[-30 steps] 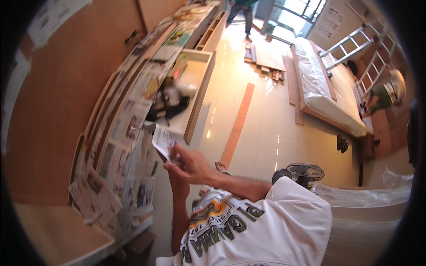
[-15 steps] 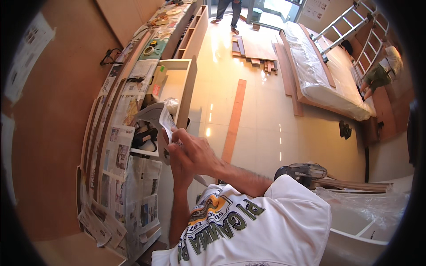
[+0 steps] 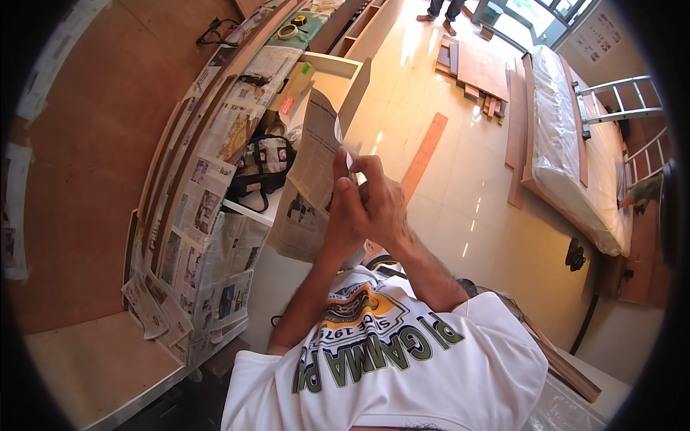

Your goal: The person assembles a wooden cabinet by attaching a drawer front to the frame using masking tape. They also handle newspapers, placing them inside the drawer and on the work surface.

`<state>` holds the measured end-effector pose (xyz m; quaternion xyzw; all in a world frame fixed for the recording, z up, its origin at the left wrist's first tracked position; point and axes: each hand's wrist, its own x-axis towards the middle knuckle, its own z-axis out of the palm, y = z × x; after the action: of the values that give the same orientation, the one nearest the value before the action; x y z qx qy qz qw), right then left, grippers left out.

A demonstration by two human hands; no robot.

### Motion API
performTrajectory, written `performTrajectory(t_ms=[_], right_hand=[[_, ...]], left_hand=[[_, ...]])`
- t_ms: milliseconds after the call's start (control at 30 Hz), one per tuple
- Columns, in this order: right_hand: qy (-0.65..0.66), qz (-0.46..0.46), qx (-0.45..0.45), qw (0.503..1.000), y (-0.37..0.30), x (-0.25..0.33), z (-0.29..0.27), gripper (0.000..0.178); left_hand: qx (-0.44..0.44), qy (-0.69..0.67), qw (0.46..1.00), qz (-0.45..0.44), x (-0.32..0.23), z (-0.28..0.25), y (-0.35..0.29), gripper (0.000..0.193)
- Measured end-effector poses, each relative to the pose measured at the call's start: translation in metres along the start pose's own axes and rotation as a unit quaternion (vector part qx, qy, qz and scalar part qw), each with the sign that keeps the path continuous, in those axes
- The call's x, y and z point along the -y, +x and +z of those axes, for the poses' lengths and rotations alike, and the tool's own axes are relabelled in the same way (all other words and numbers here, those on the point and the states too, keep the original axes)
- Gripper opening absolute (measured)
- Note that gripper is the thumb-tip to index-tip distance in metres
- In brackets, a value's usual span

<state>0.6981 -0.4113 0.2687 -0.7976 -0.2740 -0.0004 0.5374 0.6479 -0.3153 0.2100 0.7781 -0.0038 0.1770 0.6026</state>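
A sheet of newspaper (image 3: 302,205) hangs folded in front of my chest, its upper edge curled over. My left hand (image 3: 347,212) grips its right side, thumb pointing up. Close against it, my right hand (image 3: 384,205) pinches the same edge with bent fingers. Some fingertips are hidden behind the paper and the other hand. Just beyond the sheet is an open drawer (image 3: 352,68), partly covered by it. In the drawer lie a dark bag (image 3: 262,167) with a strap and a brown box (image 3: 291,93).
A long bench covered in newspaper (image 3: 208,176) runs along the left, with wooden strips (image 3: 162,172), a tape roll (image 3: 287,31) and a tape measure (image 3: 299,20). A plank (image 3: 424,158) and stacked boards (image 3: 481,72) lie on the floor. At right stand a plastic-wrapped mattress (image 3: 557,136) and a ladder (image 3: 622,100). Another person (image 3: 449,11) stands far off.
My view has turned, shifting the room. The newspaper now spreads out more fully, with its printed face toward me. Both hands remain on it, and the bag in the drawer shows more.
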Motion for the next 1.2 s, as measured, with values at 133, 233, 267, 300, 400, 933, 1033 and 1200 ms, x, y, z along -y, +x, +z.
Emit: performTrajectory(t_ms=[133,233,267,300,400,933,1033,1200], right_hand=[[0.004,-0.02,-0.01,1.0,0.011,-0.009,0.005,0.031],[0.029,-0.013,-0.001,0.999,0.018,-0.011,0.01,0.029],[0.041,-0.001,0.005,0.999,0.02,-0.01,0.011,0.028],[0.059,0.004,0.005,0.998,0.022,-0.01,0.013,0.028],[0.114,0.029,0.021,0.993,0.026,-0.007,0.018,0.026],[0.249,0.104,0.093,0.958,0.018,-0.014,0.018,0.013],[0.26,0.112,0.12,0.952,0.015,-0.018,0.016,0.013],[0.288,0.088,0.078,0.95,0.026,-0.044,0.0,0.015]], left_hand=[[0.042,-0.032,0.999,-0.007,0.013,-0.008,0.011,0.096],[0.04,-0.068,0.997,-0.01,0.022,-0.014,0.016,0.089],[0.031,-0.065,0.997,0.009,0.024,-0.017,0.018,0.087],[0.022,-0.061,0.998,0.005,0.025,-0.019,0.02,0.084],[-0.003,-0.034,0.999,0.029,0.026,-0.028,0.025,0.076],[-0.029,-0.34,0.94,-0.024,-0.001,-0.038,-0.001,0.066],[-0.137,-0.294,0.943,-0.07,-0.002,-0.038,0.001,0.043],[-0.322,-0.138,0.932,-0.097,-0.004,-0.085,0.002,0.024]])
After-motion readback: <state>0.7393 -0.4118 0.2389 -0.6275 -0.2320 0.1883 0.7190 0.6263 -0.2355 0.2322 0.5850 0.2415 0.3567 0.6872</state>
